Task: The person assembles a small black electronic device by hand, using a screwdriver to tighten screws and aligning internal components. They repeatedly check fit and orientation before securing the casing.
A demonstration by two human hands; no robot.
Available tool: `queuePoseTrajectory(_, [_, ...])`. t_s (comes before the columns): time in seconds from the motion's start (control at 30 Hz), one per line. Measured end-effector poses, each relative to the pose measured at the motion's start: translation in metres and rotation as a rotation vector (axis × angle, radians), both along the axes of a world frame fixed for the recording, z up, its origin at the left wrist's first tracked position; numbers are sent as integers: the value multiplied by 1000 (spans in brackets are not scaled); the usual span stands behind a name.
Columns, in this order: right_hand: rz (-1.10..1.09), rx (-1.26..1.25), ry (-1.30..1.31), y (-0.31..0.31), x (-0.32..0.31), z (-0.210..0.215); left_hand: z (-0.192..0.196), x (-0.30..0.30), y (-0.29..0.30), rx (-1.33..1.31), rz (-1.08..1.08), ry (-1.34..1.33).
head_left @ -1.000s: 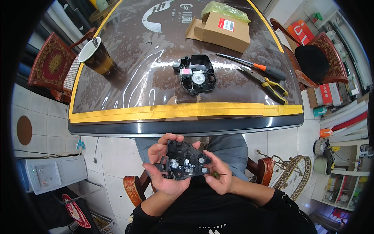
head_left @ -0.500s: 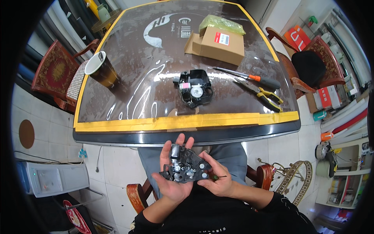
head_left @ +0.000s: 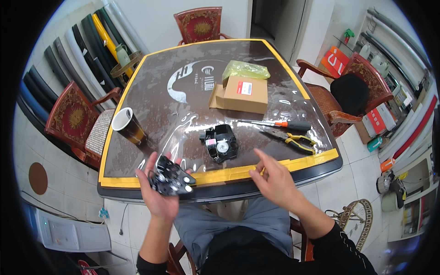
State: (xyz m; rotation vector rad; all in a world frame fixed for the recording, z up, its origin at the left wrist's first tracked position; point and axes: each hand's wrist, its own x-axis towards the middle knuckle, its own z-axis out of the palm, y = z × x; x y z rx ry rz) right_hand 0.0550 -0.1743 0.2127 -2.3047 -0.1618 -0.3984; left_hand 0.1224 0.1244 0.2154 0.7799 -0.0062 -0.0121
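Head view, only one on file.

My left hand (head_left: 158,195), lower left of centre: palm up, fingers curled round a black mechanism part (head_left: 170,176) w/ white round bits on its face. Part sits tilted in the palm, at the near table edge, overlapping the yellow border strip (head_left: 229,174) in frame. Grasp firm, thumb side to the left of the part.

My right hand (head_left: 272,178), lower right of centre: holding nothing, fingers loosely spread, index raised toward the table. Hangs over the near table edge, apart from everything on the top.

Table (head_left: 151,82): dark brown glossy top, yellow edging, fills upper centre of frame.

- Second black mechanism unit (head_left: 220,143), centre of frame, lying flat on the top, white disc and small pink tag showing. Between my two hands and further up-frame; neither hand touches it.
- Screwdriver (head_left: 279,123), orange/black handle, right of centre, lying crosswise.
- Pliers (head_left: 293,138), yellow/black grips, just below the screwdriver, near but seemingly not touching.
- Cardboard box (head_left: 240,94), upper centre, w/ a yellow-green bag (head_left: 245,69) behind it, touching.
- Cup (head_left: 128,126), dark w/ white inside, left of centre, upright near the left table edge.

Surroundings: red patterned chairs at upper centre, left and right of frame; my grey trousers (head_left: 220,224) below the table edge.
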Motion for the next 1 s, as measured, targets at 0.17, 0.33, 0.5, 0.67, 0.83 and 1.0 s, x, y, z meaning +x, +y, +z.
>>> queuePoseTrajectory(0.17, [-99, -367, -42, -19, 54, -1, 0, 66, 17, 98, 10, 34])
queuePoseTrajectory(0.33, [-85, -431, -59, -19, 90, -17, -17, 102, 14, 345, -16, 62])
queuePoseTrajectory(0.5, [-117, -371, -274, -18, 98, -24, -25, 116, 24, 967, 83, -212])
queuePoseTrajectory(0.67, [-164, -330, -404, -18, 98, -24, -11, 130, 40, 1349, 235, -428])
queuePoseTrajectory(0.83, [-220, -234, -423, -22, 101, -24, -6, 132, 27, 1278, 231, -489])
queuePoseTrajectory(1.0, [-244, -147, -443, -25, 102, -25, -1, 119, 5, 1466, 407, -677])
